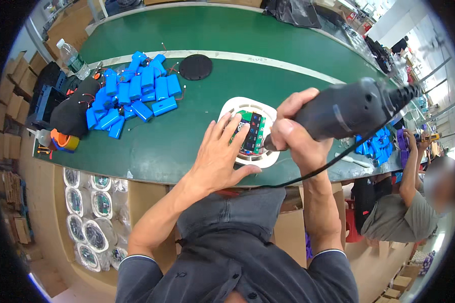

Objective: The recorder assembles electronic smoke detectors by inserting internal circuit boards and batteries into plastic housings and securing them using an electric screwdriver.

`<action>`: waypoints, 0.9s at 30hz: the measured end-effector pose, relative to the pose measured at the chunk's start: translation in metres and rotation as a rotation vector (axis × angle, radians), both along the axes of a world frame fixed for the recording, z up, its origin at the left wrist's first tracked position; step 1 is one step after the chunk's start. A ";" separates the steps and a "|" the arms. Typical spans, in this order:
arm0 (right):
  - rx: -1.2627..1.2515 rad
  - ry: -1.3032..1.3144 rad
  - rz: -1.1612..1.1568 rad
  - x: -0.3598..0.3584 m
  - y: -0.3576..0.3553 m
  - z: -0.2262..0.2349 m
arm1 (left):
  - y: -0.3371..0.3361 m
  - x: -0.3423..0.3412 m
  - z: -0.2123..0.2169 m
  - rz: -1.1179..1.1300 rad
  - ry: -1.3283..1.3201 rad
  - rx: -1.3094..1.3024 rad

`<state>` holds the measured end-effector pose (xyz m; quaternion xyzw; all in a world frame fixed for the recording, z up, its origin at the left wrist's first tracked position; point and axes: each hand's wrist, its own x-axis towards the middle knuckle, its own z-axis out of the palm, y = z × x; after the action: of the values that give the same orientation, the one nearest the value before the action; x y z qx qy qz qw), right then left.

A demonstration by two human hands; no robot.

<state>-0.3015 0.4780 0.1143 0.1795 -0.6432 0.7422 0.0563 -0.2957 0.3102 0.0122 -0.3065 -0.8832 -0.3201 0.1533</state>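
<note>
Position of the workpiece: the white housing [269, 157] lies on the green bench [159, 154], near the front edge and directly ahead of your torso. Its open side faces up and exposes a green circuit board [262, 126] that carries a black rectangular module [253, 135].

Left hand: your left hand [216, 147] is open, palm down, with the fingers spread over the left part of the housing and the board. The thumb extends to the right, beside the housing's front edge.

Right hand: your right hand [303, 132] is closed around a black corded power tool [338, 108]. The tool is tilted, its nose directed at the right side of the board. The contact point is small and partly covered by your fingers; whether the tip touches a screw cannot be determined. The cable [333, 160] leaves the rear of the tool and curves down across your right forearm toward the bench edge.

Surroundings: a pile of blue wired packs [135, 88] occupies the bench to the left, with a black round disc [195, 67] just beside it. A clear bottle [75, 59] stands farther left. Below the bench, a cardboard box [145, 207] contains bagged white units [95, 235]. A co-worker [404, 212] sits at the right.
</note>
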 end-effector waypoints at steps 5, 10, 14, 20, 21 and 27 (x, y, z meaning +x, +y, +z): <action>-0.044 0.189 -0.043 -0.004 0.013 -0.002 | -0.008 -0.004 0.001 -0.010 -0.080 0.153; -0.109 0.229 -0.076 -0.005 0.007 0.013 | 0.007 -0.010 0.006 -0.022 0.190 0.127; -0.071 0.196 -0.113 -0.024 0.004 0.027 | 0.005 0.000 0.020 0.244 -0.011 0.099; -0.109 0.076 -0.026 -0.056 -0.014 0.013 | -0.003 0.008 0.003 0.244 -0.188 0.238; -0.107 0.070 -0.019 -0.058 -0.016 0.010 | -0.004 0.007 0.001 0.232 -0.243 0.299; -0.200 0.041 0.065 -0.064 -0.023 0.007 | -0.007 0.006 -0.009 0.157 -0.470 0.437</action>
<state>-0.3653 0.4550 0.1216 0.2090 -0.5587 0.8001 0.0631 -0.2900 0.3036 0.0035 -0.1151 -0.8259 -0.5511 0.0315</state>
